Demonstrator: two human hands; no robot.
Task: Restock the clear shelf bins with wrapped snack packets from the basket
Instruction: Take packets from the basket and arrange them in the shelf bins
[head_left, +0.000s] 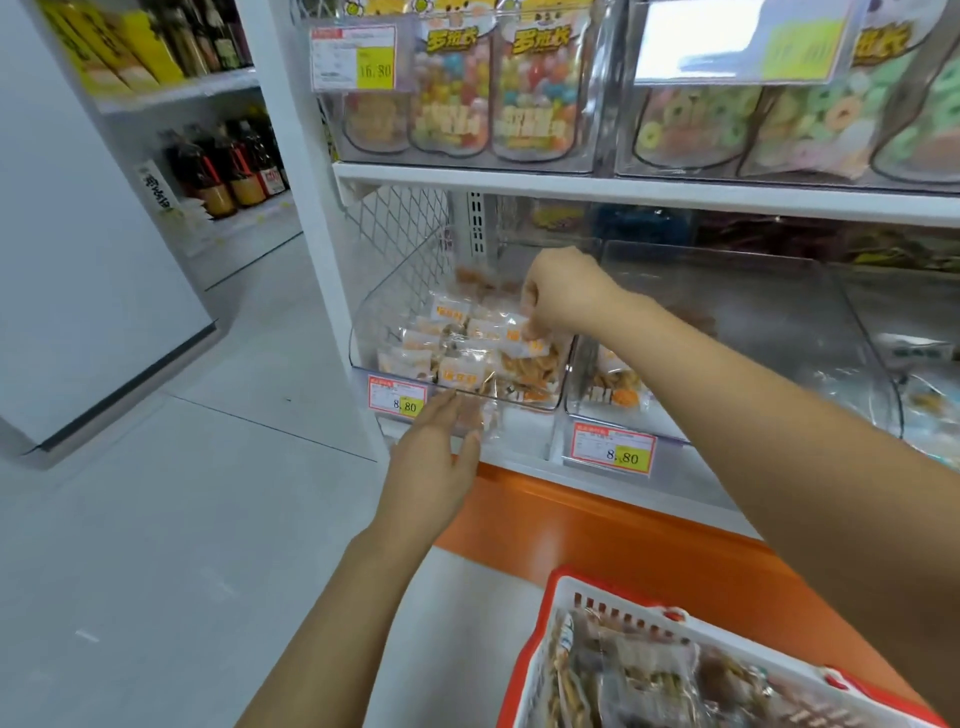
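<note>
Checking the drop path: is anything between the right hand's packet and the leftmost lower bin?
Nothing visible does. The right hand holds the snack packet inside the clear bin, through its open top, just above the packets lying there. The left hand is outside, at the bin's front.

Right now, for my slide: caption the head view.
Right hand grips a packet in the clear bin; left hand at its front; basket below.

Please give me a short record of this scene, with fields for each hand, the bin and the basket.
right hand: inside the left clear bin, fingers curled on a packet
left hand: fingers straight, at the bin's front edge
bin content: pile of wrapped packets
basket: lower right, holds bagged snacks
price tag: 8.80
</note>
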